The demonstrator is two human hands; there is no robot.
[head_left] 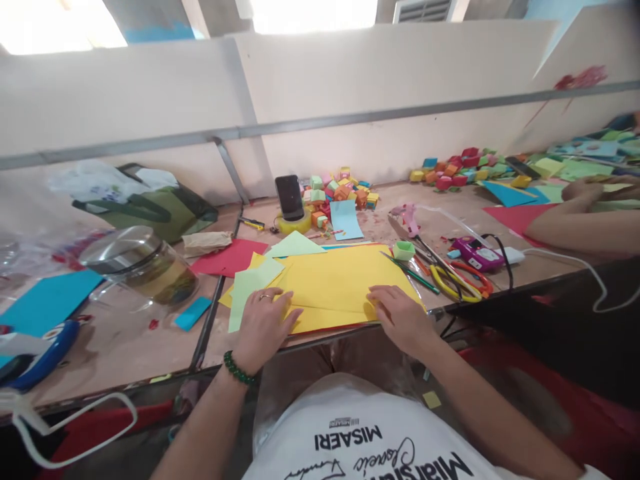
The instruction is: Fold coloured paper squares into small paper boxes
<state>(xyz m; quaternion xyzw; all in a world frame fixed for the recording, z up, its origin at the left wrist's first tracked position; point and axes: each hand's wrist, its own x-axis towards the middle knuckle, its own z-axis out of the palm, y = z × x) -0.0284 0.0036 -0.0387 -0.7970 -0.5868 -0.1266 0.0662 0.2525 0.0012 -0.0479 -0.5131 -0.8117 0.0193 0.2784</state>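
A large yellow paper sheet [340, 277] lies at the table's near edge, on top of other yellow and orange sheets. My left hand [264, 325], with a ring and a green bead bracelet, lies on its left edge, fingers flat and spread. My right hand [400, 313] rests on its near right corner, fingers stretched out flat. Pale green sheets [250, 283] stick out under the yellow paper at the left.
Scissors [457, 280], pens and a purple device [477, 253] lie to the right. A phone [290, 197] stands on a tape roll among small folded paper cubes [340, 190]. A glass jar [145, 267] and a green bag [150, 207] sit left. Another person's arm [580, 227] rests far right.
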